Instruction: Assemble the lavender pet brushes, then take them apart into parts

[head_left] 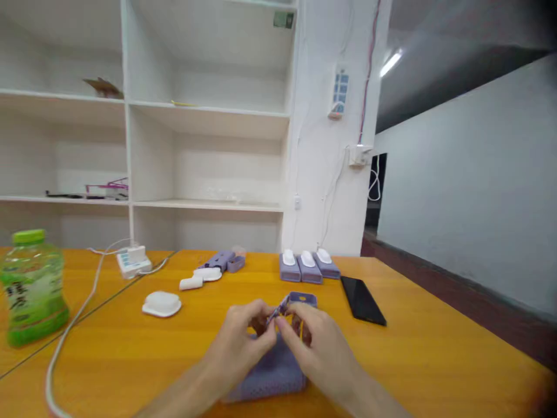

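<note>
My left hand [246,337] and my right hand [315,342] meet over the table, fingertips pinched on a thin purplish strip-like piece [279,309]. It slants up to the right between them; its exact kind is too small to tell. Right below my hands lies a purple plastic case [274,371] with rows of small holes along its near side, partly covered by my fingers. Just behind my right fingers a purple frame-like part [304,298] shows, also partly hidden.
Three purple boxes with white tops [307,267] stand at the back, near a black phone [363,299]. Leftward lie a white shell [161,303], a white cylinder [191,283], purple parts [221,260], a power strip [134,262], its cable [78,316] and a green bottle [35,290].
</note>
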`<state>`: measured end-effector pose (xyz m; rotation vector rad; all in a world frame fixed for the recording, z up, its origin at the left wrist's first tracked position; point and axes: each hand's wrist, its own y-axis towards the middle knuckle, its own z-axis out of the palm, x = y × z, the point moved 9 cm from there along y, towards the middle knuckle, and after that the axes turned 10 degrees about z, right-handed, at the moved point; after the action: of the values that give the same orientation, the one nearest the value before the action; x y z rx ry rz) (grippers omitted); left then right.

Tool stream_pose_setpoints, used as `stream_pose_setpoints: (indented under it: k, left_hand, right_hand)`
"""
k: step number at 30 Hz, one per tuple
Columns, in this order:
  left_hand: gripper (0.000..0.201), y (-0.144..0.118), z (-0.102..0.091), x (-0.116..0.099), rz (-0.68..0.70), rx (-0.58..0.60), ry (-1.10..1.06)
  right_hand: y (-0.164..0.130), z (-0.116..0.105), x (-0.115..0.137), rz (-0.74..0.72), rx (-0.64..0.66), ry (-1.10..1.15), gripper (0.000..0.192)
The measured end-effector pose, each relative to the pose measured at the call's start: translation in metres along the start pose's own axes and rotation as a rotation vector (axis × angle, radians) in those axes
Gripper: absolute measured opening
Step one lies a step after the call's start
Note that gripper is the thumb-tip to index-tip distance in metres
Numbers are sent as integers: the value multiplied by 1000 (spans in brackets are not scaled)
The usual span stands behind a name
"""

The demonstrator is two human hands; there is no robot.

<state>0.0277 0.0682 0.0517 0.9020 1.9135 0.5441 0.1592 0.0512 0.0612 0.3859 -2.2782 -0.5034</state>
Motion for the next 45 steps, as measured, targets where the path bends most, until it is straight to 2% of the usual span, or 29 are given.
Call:
stream_pose_setpoints:
  k: [5, 7, 9, 10, 11, 13, 15, 19, 21, 25, 32, 37, 45]
  left_hand:
    - [14, 8, -14, 30, -161, -89, -174]
    - [18, 8, -16, 42, -240, -102, -281]
    - [22, 8, -15, 51, -302, -109, -336]
    - [23, 7, -14, 53, -323, -111, -345]
    - [24, 7, -13, 54, -336, -109, -347]
    - [24, 5, -7, 52, -343, -94, -352]
    - [23, 3, 1, 47, -341, -74, -377]
    - [26, 0, 14, 33, -319, -46, -452]
    - [33, 1, 16, 25, -302, -35, -503]
    - [44, 6, 13, 16, -275, -29, -618]
    - [47, 4, 17, 10, -249, 13, -650]
    - [43, 4, 16, 4, -237, 13, -634]
    - [44, 2, 20, 9, -237, -9, -653]
  right_hand:
    - [2, 4, -7, 98, 154, 259, 45]
    - [4, 2, -14, 107, 147, 318, 41]
    - [6, -5, -13, 9, 81, 249, 26]
    - [4, -7, -10, -64, 56, 179, 26]
    - [2, -7, -6, -134, 48, 106, 33]
    - [-2, -1, -2, -226, 60, 3, 52]
    - [-5, 2, -1, -272, 50, -27, 59]
    - [-11, 3, 6, -428, -44, -27, 35]
    - [-12, -3, 8, -473, -115, -14, 29]
    - [-8, -13, 7, -450, -170, 26, 24]
    - [-10, -17, 17, -511, -214, 0, 20]
    - [-7, -19, 14, -445, -210, 6, 18]
    - [-13, -13, 18, -542, -164, -29, 27]
